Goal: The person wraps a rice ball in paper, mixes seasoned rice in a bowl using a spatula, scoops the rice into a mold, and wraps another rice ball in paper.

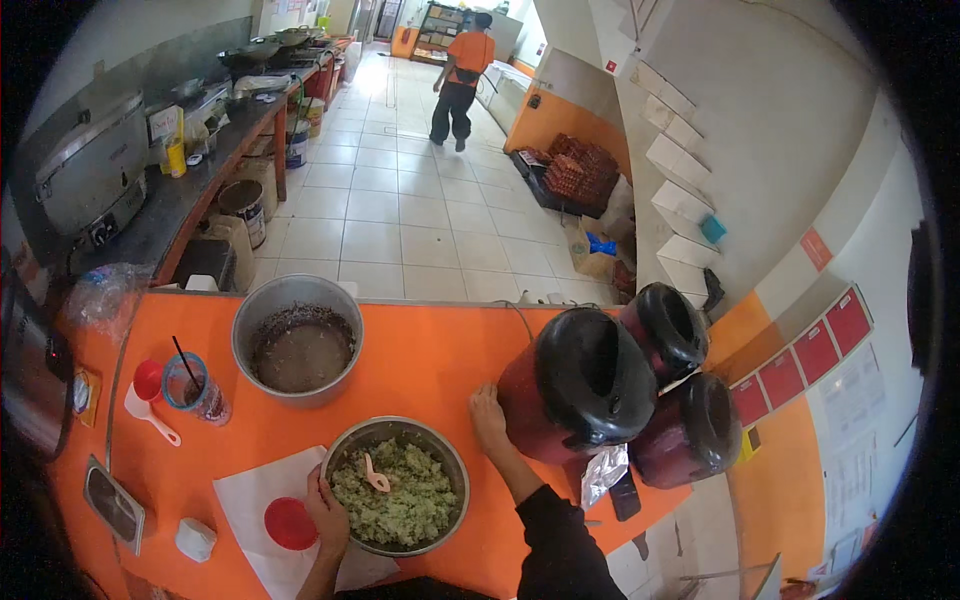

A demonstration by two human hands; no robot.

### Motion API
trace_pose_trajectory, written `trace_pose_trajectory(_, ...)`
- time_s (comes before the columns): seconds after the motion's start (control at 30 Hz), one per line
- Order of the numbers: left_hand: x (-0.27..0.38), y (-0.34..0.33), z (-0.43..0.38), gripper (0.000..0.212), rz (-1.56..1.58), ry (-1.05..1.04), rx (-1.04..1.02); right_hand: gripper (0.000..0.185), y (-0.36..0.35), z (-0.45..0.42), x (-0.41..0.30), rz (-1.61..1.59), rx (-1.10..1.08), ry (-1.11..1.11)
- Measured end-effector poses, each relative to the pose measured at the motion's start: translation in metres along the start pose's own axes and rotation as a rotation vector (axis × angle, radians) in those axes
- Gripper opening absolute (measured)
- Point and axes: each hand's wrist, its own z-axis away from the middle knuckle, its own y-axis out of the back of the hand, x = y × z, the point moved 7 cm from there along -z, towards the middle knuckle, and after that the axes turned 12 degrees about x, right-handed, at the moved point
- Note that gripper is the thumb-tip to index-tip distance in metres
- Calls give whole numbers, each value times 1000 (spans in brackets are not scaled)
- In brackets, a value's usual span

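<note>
My left hand [328, 510] grips the left rim of a steel bowl [463, 487] filled with a green, crumbly food [412, 502]. A pale plastic spoon [377, 474] lies in that food. Beside my left hand, a red round cup or lid [291, 523] rests on white paper [247, 487]. My right hand [487, 416] is against the left side of a large dark-red container with a black lid [525, 397]; its fingers are partly hidden, so its grip is unclear. Above the bowl stands a deep aluminium pot [300, 394] with brown residue inside.
The orange table [420, 360] also bears a tumbler [202, 397], a white scoop [154, 416], a metal tray [116, 502], foil [604, 476] and a phone [624, 496]. More lidded containers [686, 431] stand at right. A person in orange [465, 64] is on the tiled floor beyond.
</note>
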Motion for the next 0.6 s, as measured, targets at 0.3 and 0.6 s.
trace_pose_trajectory(0.3, -13, 0, 4, 30, 9, 25, 2, 39, 15, 78, -27, 164, -113, 48)
trace_pose_trajectory(0.6, -8, -9, 8, 28, -27, -55, 32, 50, 17, 189, 8, -828, 297, -263)
